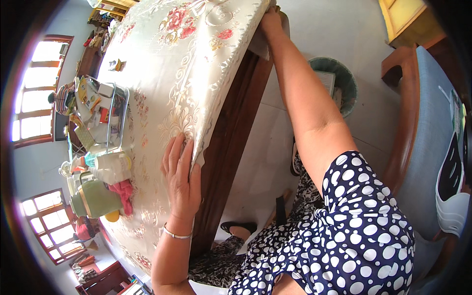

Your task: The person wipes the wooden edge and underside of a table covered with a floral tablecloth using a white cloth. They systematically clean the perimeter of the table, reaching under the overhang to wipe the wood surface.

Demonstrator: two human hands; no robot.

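Left hand (183, 187) lies flat, fingers slightly parted, mid-frame on tablecloth (157, 83), probably light, slippery, best held by its edge; right hand (272, 23), top, grip unclear.

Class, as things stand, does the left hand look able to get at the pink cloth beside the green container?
Probably yes: the left hand rests on the patterned tablecloth, and nothing appears to stand between it and the pink cloth.

No readable lettering, only small blurred marks on a yellow-and-white packet (90, 100)
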